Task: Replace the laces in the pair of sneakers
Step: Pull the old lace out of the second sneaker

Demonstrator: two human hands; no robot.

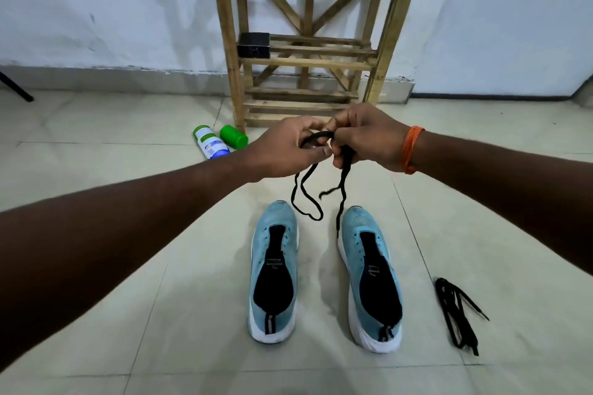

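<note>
Glossy pale floor tiles [192,330] lie below. The left hand [288,146] and right hand [362,141] both pinch a flat black lace [308,199] dangling above two white-soled blue knit sneakers [274,272]; a bundled black lace [459,314] lies rightmost.

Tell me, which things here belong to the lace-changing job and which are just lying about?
In the job: black lace held by left hand and right hand; left sneaker; right sneaker; bundled lace.
Lying about: white bottle; green container; wooden rack; black box on it.
</note>
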